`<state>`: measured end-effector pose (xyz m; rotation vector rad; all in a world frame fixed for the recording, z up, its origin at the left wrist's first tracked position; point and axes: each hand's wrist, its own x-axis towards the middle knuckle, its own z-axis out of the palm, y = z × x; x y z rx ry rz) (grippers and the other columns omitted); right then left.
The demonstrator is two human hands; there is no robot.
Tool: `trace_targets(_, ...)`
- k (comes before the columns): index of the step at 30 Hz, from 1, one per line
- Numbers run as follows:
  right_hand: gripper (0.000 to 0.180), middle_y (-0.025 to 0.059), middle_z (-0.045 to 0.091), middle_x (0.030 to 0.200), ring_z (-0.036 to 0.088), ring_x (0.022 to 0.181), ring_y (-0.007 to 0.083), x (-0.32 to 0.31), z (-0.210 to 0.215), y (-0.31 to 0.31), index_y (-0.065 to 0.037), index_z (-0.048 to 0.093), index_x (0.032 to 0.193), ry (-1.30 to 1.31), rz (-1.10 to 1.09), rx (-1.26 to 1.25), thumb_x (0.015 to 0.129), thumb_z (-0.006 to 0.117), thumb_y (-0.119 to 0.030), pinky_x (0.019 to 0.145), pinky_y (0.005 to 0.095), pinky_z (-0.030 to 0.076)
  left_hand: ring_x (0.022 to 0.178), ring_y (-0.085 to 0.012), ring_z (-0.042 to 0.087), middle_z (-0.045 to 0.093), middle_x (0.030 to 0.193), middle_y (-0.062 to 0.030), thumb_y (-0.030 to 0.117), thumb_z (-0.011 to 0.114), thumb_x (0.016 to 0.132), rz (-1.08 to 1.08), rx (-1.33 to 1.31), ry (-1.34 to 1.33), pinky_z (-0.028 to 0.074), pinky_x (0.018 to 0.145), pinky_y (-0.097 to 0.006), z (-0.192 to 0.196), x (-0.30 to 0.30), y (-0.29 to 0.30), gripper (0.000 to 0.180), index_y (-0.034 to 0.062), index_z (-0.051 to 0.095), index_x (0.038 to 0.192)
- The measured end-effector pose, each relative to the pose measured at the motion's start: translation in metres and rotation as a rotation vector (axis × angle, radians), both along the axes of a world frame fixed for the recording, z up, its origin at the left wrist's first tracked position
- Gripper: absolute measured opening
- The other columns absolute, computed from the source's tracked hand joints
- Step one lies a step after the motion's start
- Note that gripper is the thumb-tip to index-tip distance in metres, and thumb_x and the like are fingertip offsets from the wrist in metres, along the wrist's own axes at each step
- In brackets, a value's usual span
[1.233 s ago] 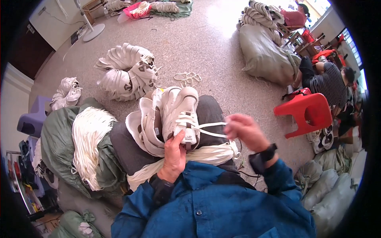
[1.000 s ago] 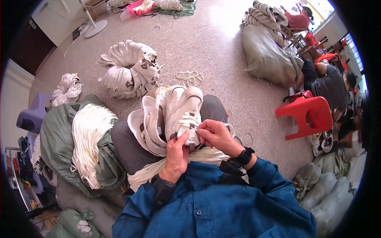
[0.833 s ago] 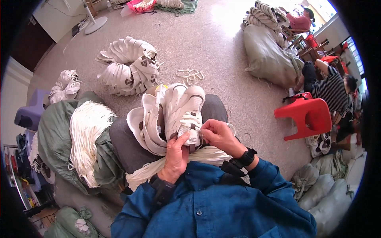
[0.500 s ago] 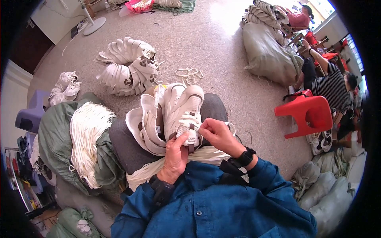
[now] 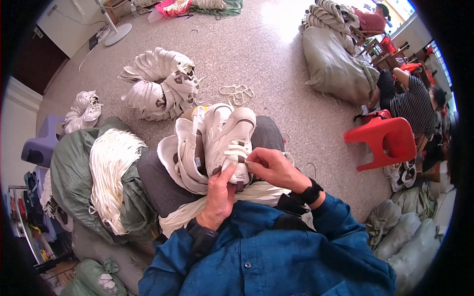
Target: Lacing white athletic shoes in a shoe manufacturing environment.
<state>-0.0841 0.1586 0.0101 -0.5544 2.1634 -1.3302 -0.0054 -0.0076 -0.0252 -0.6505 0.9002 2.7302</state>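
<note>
The shoe (image 5: pixel 232 133) is off-white with a dark brown strip under its white lace (image 5: pixel 237 147). The wearer's shirt (image 5: pixel 281 256) is deep blue, the trousers (image 5: pixel 160 178) charcoal grey, the wristband (image 5: pixel 311 191) black. A cream lace bundle (image 5: pixel 111 172) shows against a dull green sack (image 5: pixel 70 170). One stool (image 5: pixel 396 133) is red, another seat (image 5: pixel 40 146) purple; a co-worker's top (image 5: pixel 414 107) carries dark and pale stripes; the floor (image 5: pixel 316 121) is speckled pinkish grey.

deep-blue shirt (image 5: pixel 266 251) | long sleeves (image 5: pixel 340 217) | round button (image 5: pixel 248 265) | black right wristband (image 5: pixel 312 191) | black left wristband (image 5: pixel 202 236) | dark-grey trousers (image 5: pixel 160 180)
</note>
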Motion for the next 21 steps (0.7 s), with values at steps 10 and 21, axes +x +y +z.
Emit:
trace_targets(10,0.01,0.0026,0.062,0.079,0.06,0.072,0.0086,0.002,-0.006,0.002,0.0,0.06,0.099,-0.11,-0.103,-0.125,0.097,0.06,-0.009,0.064,0.0254,0.05,0.094,-0.0115,0.063,0.067,0.11,-0.0018,0.021,0.063,0.097,0.023,-0.034,-0.081,0.052,0.08,-0.029,-0.011,-0.007,0.011,0.028,0.0065,0.064,0.121)
trace_targets(21,0.013,0.0166,0.057,0.091,0.062,0.083,0.0377,0.001,0.019,-0.022,-0.003,0.058,0.094,0.632,0.084,0.051,0.086,0.065,-0.01,0.069,0.0446,0.05,0.097,-0.0094,0.061,0.065,0.114,-0.0019,0.023,0.059,0.099,0.032,-0.159,-0.002,0.048,0.08,-0.026,-0.025,-0.001,0.013,0.031,0.0059,0.063,0.125)
